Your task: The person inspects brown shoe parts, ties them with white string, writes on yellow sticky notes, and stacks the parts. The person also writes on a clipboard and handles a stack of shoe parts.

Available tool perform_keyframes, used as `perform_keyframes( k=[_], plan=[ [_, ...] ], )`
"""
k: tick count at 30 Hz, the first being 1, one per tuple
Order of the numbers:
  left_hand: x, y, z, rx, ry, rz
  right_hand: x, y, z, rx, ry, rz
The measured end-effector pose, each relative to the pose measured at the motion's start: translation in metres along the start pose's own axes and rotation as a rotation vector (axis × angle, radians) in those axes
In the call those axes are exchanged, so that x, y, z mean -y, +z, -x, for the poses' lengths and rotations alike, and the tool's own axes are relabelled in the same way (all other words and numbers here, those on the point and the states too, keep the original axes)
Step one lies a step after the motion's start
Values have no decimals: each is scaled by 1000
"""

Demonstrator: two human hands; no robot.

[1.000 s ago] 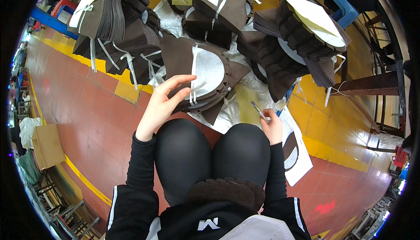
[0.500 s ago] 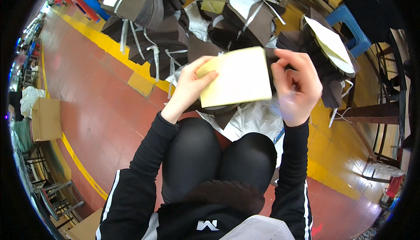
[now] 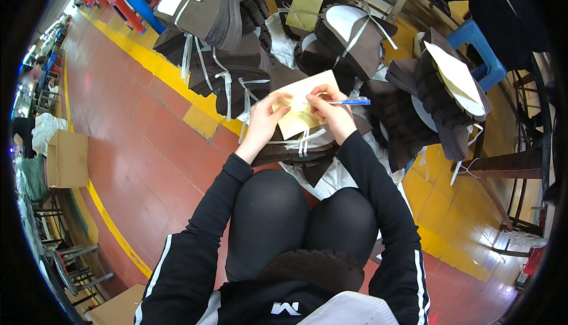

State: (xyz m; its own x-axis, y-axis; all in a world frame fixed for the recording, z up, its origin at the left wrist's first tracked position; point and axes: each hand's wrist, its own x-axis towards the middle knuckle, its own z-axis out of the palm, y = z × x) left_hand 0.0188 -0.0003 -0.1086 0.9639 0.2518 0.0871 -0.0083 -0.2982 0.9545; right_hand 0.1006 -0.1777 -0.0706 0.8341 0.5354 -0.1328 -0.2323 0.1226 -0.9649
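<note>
A yellow card (image 3: 294, 125) lies on a tied bundle of dark brown cut pieces (image 3: 306, 160) in front of my knees. My left hand (image 3: 263, 121) holds the card's left side, thumb and fingertips curled on its surface. Over the card's right part, my right hand (image 3: 332, 113) is closed round a pen (image 3: 358, 101), its blue and white barrel sticking out to the right. The pen's tip is hidden by my fingers. White ties (image 3: 303, 141) show at the card's lower edge.
More stacks of brown pieces (image 3: 228, 20) tied with white strips stand ahead. A second yellow card (image 3: 305, 10) tops one stack; a pale card (image 3: 454, 76) leans on the right stack. A blue stool (image 3: 476, 52) stands behind it. At far left is a cardboard box (image 3: 66, 159).
The raised yellow card has come down onto the bundle. My right hand has moved left from beside the card to over it, and the pen now shows clearly in it.
</note>
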Motion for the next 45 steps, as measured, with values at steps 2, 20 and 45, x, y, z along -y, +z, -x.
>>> perform_keyframes(
  k=[2, 20, 45],
  plan=[
    [9, 2, 0, -21, 14, -71, 5, 2, -5, -21, -141, -8],
    [-22, 47, -15, 338, 322, -548, -4, -41, 23, -239, -193, 6],
    [-25, 38, -13, 211, 322, -490, -2, -28, 18, -326, -383, 413]
  ],
)
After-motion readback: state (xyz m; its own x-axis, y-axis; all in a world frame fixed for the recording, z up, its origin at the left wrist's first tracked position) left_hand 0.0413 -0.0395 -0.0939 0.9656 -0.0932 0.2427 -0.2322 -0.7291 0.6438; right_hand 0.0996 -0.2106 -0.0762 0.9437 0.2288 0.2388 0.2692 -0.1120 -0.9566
